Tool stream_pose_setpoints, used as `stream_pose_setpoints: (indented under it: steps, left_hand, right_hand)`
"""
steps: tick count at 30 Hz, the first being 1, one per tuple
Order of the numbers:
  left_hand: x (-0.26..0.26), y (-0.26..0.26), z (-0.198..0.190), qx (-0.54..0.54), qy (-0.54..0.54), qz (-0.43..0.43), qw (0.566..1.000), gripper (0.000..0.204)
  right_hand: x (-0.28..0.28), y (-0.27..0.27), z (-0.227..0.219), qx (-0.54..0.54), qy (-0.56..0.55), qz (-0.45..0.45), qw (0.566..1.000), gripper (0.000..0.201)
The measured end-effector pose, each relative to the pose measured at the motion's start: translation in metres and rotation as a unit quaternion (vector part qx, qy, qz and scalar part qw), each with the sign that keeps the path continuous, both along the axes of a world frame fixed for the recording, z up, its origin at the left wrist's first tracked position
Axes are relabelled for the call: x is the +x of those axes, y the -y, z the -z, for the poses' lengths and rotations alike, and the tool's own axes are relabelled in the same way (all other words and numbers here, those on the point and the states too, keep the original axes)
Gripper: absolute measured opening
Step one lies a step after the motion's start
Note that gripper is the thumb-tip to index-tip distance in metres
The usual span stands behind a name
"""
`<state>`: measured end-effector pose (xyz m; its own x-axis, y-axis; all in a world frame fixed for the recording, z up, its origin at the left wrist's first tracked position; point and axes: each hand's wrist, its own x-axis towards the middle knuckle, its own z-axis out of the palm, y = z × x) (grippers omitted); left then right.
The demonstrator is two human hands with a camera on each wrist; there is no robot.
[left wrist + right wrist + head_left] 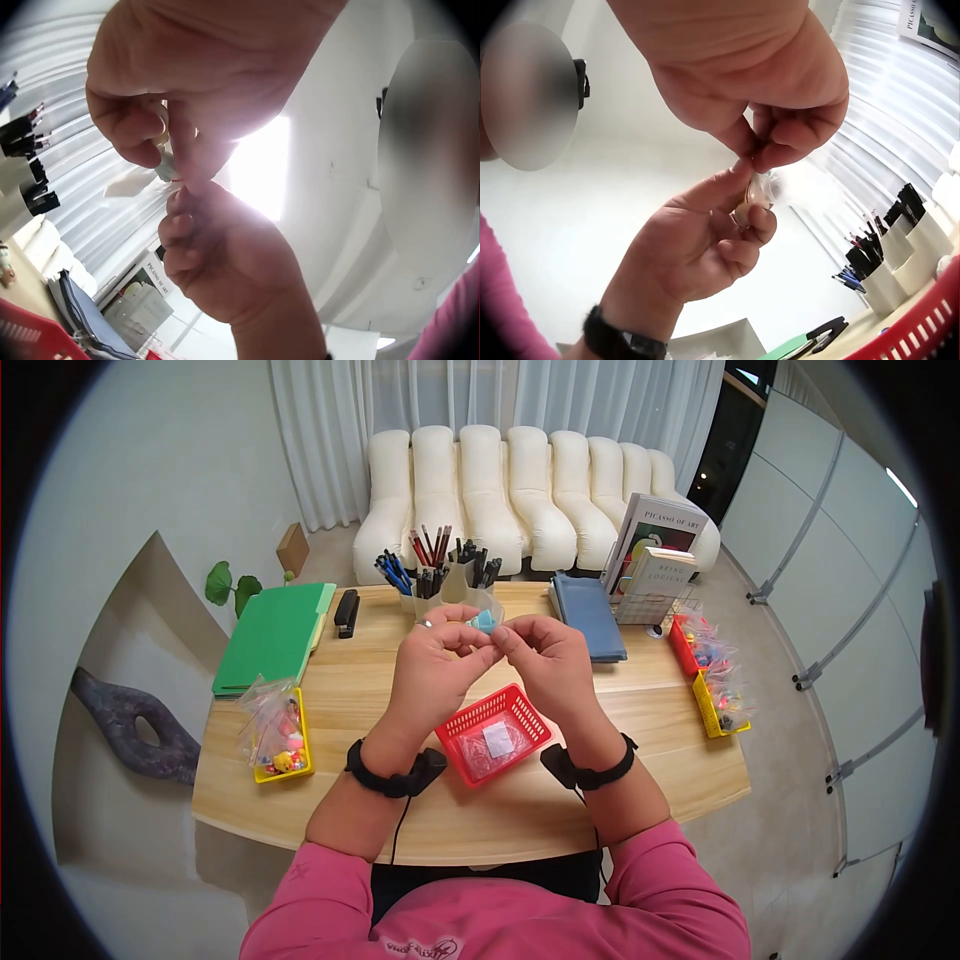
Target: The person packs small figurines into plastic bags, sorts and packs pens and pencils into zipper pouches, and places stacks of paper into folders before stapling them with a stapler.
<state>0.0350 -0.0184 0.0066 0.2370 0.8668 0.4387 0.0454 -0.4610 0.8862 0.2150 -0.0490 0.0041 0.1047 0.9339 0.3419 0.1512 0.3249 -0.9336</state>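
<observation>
Both hands are raised together over the table, fingertips meeting at a small light-blue thing [484, 621] with clear plastic about it. My left hand [435, 665] pinches it between thumb and fingers, and a ring shows on one finger. Thumb and forefinger of my right hand [555, 660] pinch at its near edge. The right wrist view shows the clear plastic [769, 187] bulging out past the fingertips; the fingers cover much of the thing, and I cannot tell its kind. Below the hands stands a red basket [456, 758] holding clear plastic bags and a white slip [498, 739].
Pen holders [427, 604] stand at the back, near a black stapler [347, 613] and a green folder [270, 640]. Blue folders [590, 622] and books [655, 545] are back right. Yellow baskets [307, 745] with bagged small toys sit at both sides, a smaller red basket [684, 650] at right.
</observation>
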Motion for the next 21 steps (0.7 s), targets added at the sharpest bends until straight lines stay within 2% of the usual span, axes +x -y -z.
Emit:
stream_pose_setpoints:
  steps: [1, 2, 3, 4, 5, 7, 8, 10, 11, 12, 13, 14, 15, 17, 18, 20, 21]
  left_hand:
    - [-0.001, -0.003, 0.001, -0.04, 0.036, 0.043, 0.998, 0.014]
    - [-0.003, -0.004, 0.001, -0.039, 0.036, 0.043, 0.998, 0.014]
    - [-0.005, -0.006, 0.001, -0.089, 0.086, 0.074, 0.989, 0.015]
    - [-0.007, -0.007, 0.0, -0.139, 0.135, 0.106, 0.975, 0.015]
    - [-0.009, -0.011, 0.003, -0.14, 0.134, 0.106, 0.975, 0.015]
    - [-0.011, -0.017, 0.008, -0.083, 0.108, 0.035, 0.99, 0.016]
    - [-0.011, -0.019, 0.009, -0.084, 0.108, 0.035, 0.99, 0.016]
    - [-0.012, -0.016, 0.004, -0.018, 0.064, -0.062, 0.996, 0.014]
    - [-0.013, -0.013, 0.001, -0.019, 0.064, -0.063, 0.996, 0.014]
    - [-0.014, -0.011, -0.003, 0.016, 0.026, -0.101, 0.994, 0.013]
    - [-0.014, -0.01, -0.005, 0.051, -0.011, -0.139, 0.989, 0.013]
    - [-0.015, -0.009, -0.006, 0.051, -0.012, -0.139, 0.989, 0.013]
    - [-0.015, -0.007, -0.007, 0.041, -0.025, -0.135, 0.99, 0.013]
    - [-0.015, -0.005, -0.009, 0.031, -0.038, -0.132, 0.99, 0.013]
    - [-0.014, -0.003, -0.011, 0.039, -0.052, -0.141, 0.988, 0.014]
    - [-0.013, 0.0, -0.014, 0.047, -0.068, -0.15, 0.985, 0.014]
    - [-0.011, 0.002, -0.014, 0.078, -0.097, -0.169, 0.978, 0.014]
  right_hand:
    - [0.003, -0.001, 0.001, -0.01, -0.009, -0.019, 1.0, 0.026]
    - [0.005, -0.002, 0.001, -0.019, -0.018, -0.038, 0.999, 0.026]
    - [0.005, -0.002, 0.0, -0.019, -0.018, -0.038, 0.999, 0.026]
    - [0.004, -0.001, -0.001, -0.007, 0.002, -0.015, 1.0, 0.026]
    - [0.003, -0.001, -0.002, 0.004, 0.022, 0.009, 1.0, 0.025]
    - [0.003, 0.001, -0.005, 0.005, 0.015, 0.003, 1.0, 0.024]
    - [0.003, 0.001, -0.006, 0.007, 0.01, -0.003, 1.0, 0.024]
    - [0.006, 0.0, -0.002, -0.01, 0.015, -0.003, 1.0, 0.023]
    - [0.007, -0.001, -0.001, -0.025, 0.021, -0.002, 0.999, 0.022]
    - [0.006, 0.002, -0.005, -0.025, 0.021, -0.002, 0.999, 0.022]
    - [0.005, 0.006, -0.011, -0.043, 0.089, 0.002, 0.995, 0.022]
    - [0.004, 0.008, -0.014, -0.06, 0.157, 0.007, 0.986, 0.023]
    - [0.003, 0.008, -0.012, -0.061, 0.156, 0.007, 0.986, 0.023]
    - [0.002, 0.005, -0.006, 0.031, 0.14, 0.024, 0.989, 0.026]
    - [0.002, 0.004, -0.007, 0.031, 0.14, 0.024, 0.989, 0.026]
    - [-0.001, 0.002, -0.008, 0.14, 0.174, 0.096, 0.97, 0.028]
    - [-0.004, 0.004, -0.01, 0.14, 0.173, 0.096, 0.97, 0.028]
